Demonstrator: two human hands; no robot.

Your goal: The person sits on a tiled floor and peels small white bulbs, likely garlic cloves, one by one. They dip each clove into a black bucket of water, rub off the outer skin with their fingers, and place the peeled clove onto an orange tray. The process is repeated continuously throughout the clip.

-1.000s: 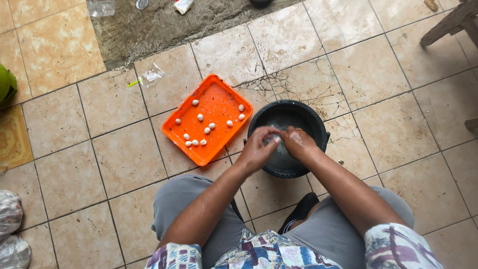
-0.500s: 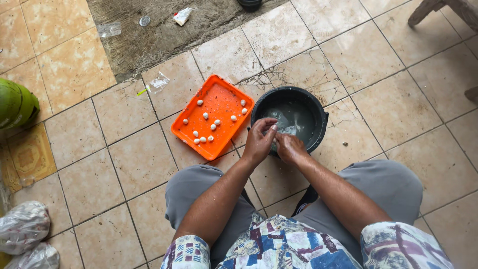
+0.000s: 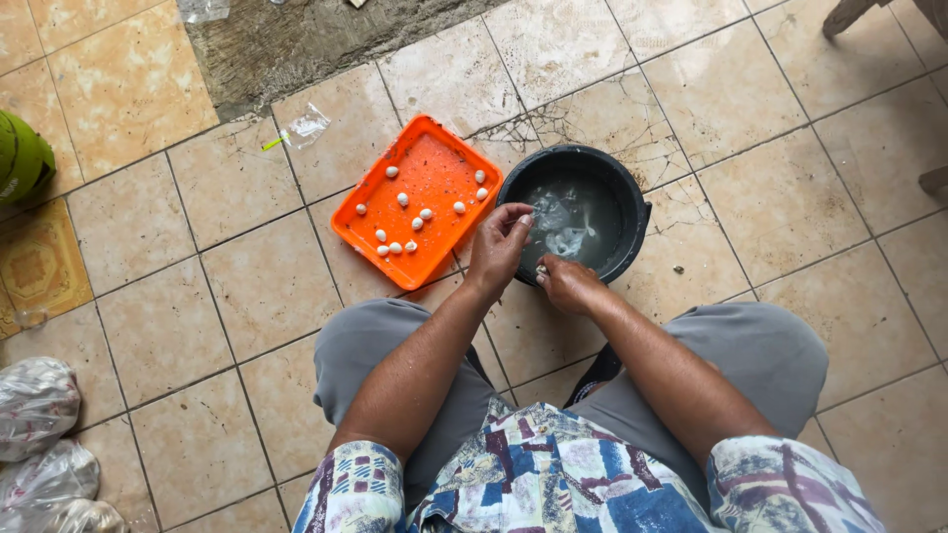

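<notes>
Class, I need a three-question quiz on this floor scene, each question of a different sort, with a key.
1. True or false: the orange tray lies to the left of the black bucket.
2. Which hand reaches over the bucket's rim: A the left hand, B the right hand?
3. Fill in: the small white pieces lie on the ____.

Key: 1 true. 2 A. 3 tray.

Cracked beige tile floor [image 3: 247,296] here. Orange tray [image 3: 420,168] and black bucket [image 3: 617,183] sit side by side on it, plastic bags [image 3: 39,434] off in the corner
</notes>
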